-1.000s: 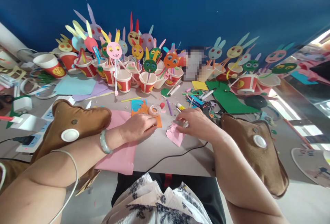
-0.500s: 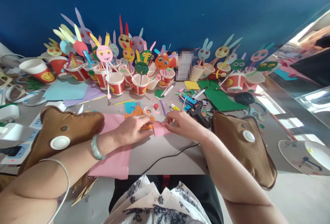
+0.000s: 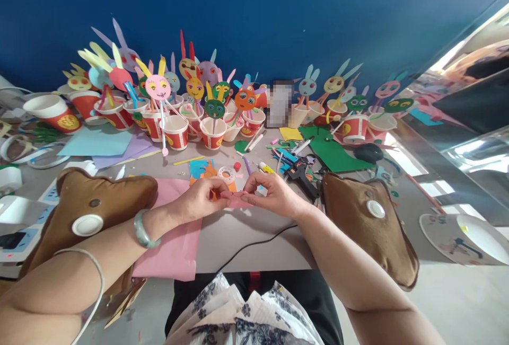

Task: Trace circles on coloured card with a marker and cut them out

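Observation:
A small piece of pink paper (image 3: pixel 237 201) is stretched between my two hands, just above the table. My left hand (image 3: pixel 202 196) pinches its left end between thumb and fingers, and my right hand (image 3: pixel 272 194) pinches its right end. Past my fingers lie orange and blue paper scraps (image 3: pixel 202 168), a white tape roll (image 3: pixel 226 174) and a purple marker (image 3: pixel 247 164). Under my left forearm spreads a large sheet of pink paper (image 3: pixel 175 255).
Paper cups (image 3: pixel 175 133) with rabbit-faced paper figures line the blue wall. Brown cushions (image 3: pixel 119 191) flank my arms. A black glue gun (image 3: pixel 304 178) lies right of my right hand, near green paper (image 3: pixel 338 154). A black cable (image 3: pixel 254 242) crosses the table in front of me.
My left hand has come to the pink paper and now grips its left end. Before, it was over the orange scraps while my right hand held the paper. The view has shifted slightly.

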Tool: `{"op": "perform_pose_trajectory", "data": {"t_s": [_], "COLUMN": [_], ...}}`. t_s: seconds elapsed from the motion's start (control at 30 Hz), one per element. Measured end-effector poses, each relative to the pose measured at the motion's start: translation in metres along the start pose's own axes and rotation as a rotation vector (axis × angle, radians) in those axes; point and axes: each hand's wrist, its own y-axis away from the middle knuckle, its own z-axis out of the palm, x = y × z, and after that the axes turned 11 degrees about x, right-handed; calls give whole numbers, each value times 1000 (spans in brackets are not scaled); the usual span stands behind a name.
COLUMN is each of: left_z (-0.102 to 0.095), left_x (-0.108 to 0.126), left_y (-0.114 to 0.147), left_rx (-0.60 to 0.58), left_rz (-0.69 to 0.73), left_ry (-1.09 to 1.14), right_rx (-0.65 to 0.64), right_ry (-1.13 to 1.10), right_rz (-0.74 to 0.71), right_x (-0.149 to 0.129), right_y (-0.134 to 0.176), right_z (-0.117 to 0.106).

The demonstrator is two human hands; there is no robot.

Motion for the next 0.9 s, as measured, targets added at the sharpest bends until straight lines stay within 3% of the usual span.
{"op": "perform_pose_trajectory", "data": {"t_s": [0.3,0.43,0.53,0.6,0.67,0.7,0.8,0.9], "left_z": [-5,-5,-4,-3,-3,-3,-4,-4], "left_x": [5,1,-3,-5,-5,-5,-5,-5], "left_y": [0,-1,-1,-1,-1,-1,-1,-1], "left_rx": [-40,-19,-31,-55,-103,-130,-178,-193], "left_rz": [14,63,83,90,100,107,146,165], "left_ry": [-85,-137,-163,-171,-162,-154,-135,-141], "right_rx": [124,421,674,655,540,481,424,431], "right_ry": [40,192,505,849,1056,1084,1066,983], "right_rz": [4,-33,15,125,310,405,496,454], "right_x": [5,7,11,17,28,35,56,72], "right_y": [-2,-6,-7,-5,-4,-4,-4,-4], "right_z": [-3,-14,-47,-79,-112,-127,-159,-174]}}
